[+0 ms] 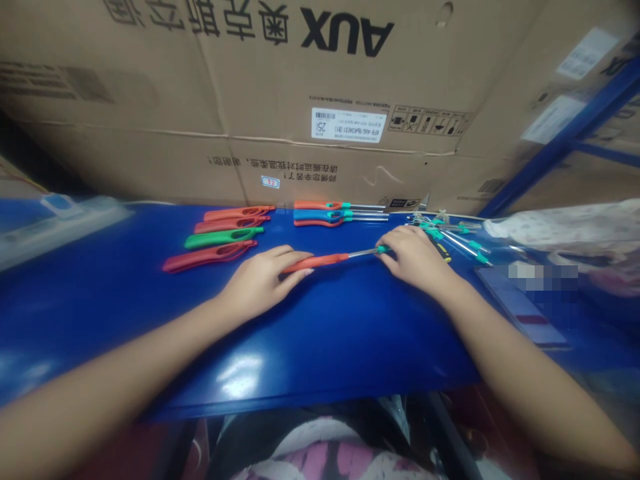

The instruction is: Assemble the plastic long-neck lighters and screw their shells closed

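My left hand point(263, 277) is closed around an orange lighter handle point(325, 261), held level just above the blue table. From the handle's right end runs a thin metal tube point(361, 253) with a teal tip point(383, 249). The fingers of my right hand point(415, 257) pinch that tip, so tube and handle lie in one line. Whether the tube sits fully inside the handle I cannot tell. Beyond my right hand lies a loose pile of metal tubes with teal ends point(463, 245), partly hidden by it.
Several red, orange and green handles point(223, 237) lie left on the blue table point(320, 333). Three lighters with tubes point(320, 215) lie at the back, against a large cardboard box point(260, 87). A flat phone-like object point(525, 313) and white cloth point(540, 223) are right; clear plastic point(65, 227) is left.
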A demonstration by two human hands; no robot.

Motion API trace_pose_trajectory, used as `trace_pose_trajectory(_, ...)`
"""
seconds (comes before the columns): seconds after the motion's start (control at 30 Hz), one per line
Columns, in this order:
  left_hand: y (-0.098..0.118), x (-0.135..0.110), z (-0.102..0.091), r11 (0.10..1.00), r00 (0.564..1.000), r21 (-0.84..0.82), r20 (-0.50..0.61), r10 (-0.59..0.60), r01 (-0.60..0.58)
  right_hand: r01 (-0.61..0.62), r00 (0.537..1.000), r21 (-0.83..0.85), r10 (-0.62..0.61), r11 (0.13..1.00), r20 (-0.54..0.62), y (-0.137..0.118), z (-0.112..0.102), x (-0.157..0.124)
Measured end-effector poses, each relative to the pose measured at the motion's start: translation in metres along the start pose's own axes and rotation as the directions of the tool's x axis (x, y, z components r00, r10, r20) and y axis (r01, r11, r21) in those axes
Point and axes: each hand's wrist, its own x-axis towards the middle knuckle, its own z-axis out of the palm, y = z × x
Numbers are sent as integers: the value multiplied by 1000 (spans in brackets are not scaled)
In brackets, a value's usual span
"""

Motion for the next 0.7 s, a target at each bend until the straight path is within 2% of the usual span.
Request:
trace_pose_trajectory(0.13, 0, 0, 0, 999, 999, -11, 8, 36, -36, 140, 990, 54, -138, 989, -42, -7, -6, 0)
trace_pose_trajectory(0.27, 1, -1, 2, 997, 997, -32, 32, 67, -66, 228, 973, 104, -222, 968, -64, -21, -9, -1)
trace_pose_trajectory(0.47, 4, -5, 7, 985, 988, -97, 40, 150, -145, 382, 924, 171, -376, 908, -70, -44, -7, -3)
trace_pose_trajectory(0.6, 6, -4, 6, 979, 988, -133, -2, 154, -153, 363, 931, 173, -351, 915, -98, -46, -10, -4)
trace_pose_trajectory(0.7, 8, -3, 5, 969, 994, -223, -30, 101, -105, 343, 939, 202, -325, 917, -116, -40, -14, -4)
